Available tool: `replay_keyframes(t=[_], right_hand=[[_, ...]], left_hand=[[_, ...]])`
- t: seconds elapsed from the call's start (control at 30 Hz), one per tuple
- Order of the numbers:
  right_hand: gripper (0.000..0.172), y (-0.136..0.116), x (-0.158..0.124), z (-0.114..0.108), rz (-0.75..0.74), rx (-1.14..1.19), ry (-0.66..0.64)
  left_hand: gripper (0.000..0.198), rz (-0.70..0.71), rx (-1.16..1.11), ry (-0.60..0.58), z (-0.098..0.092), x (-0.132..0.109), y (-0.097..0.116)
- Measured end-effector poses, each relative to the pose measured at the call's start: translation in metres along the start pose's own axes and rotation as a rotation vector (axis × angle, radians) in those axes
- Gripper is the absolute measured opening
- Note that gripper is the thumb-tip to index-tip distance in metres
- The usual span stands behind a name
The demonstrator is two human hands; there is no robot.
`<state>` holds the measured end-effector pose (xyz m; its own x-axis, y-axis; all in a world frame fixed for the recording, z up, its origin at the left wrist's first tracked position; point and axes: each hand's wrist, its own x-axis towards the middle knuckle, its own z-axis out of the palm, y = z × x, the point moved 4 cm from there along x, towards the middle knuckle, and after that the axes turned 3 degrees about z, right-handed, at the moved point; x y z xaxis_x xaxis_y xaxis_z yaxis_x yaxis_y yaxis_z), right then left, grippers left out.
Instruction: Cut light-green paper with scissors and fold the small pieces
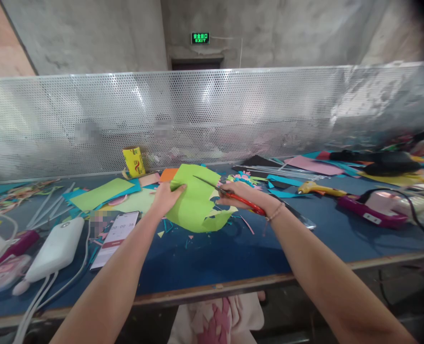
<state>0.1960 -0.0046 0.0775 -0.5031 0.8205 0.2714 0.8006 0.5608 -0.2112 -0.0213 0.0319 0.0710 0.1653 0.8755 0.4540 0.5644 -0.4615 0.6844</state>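
My left hand point(168, 195) grips a sheet of light green paper point(193, 205) at its left side, thumb on top. The paper is held above the blue table, and its lower right edge is cut into a ragged, jagged outline. My right hand point(238, 192) is closed round a pair of scissors with red handles point(247, 201). Their dark blades point left and lie across the upper right part of the green paper. Whether the blades are parted is hard to make out. Small paper scraps point(167, 225) lie below the sheet.
A phone point(116, 239) showing a timer and a white power bank point(57, 248) with cables lie left. Behind stands a yellow box point(134, 161) before a perforated metal screen point(197, 114). Rightward are a yellow glue gun point(321, 189), a purple power strip point(371, 212) and coloured paper.
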Motion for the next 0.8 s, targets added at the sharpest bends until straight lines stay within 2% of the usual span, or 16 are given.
replay_keyframes(t=[0.13,0.5,0.8], right_hand=[[0.034,-0.005,-0.003,-0.004,-0.044,0.01,-0.032],[0.029,-0.015,-0.006,-0.003,0.028,0.037,-0.108],[0.038,-0.008,0.001,0.003,0.045,-0.028,-0.032]], left_hand=[[0.033,0.015,-0.005,-0.005,0.0,0.0,0.001],[0.034,0.023,-0.048,-0.059,0.003,-0.001,0.003],[0.034,0.014,-0.043,-0.091,0.005,-0.001,0.002]])
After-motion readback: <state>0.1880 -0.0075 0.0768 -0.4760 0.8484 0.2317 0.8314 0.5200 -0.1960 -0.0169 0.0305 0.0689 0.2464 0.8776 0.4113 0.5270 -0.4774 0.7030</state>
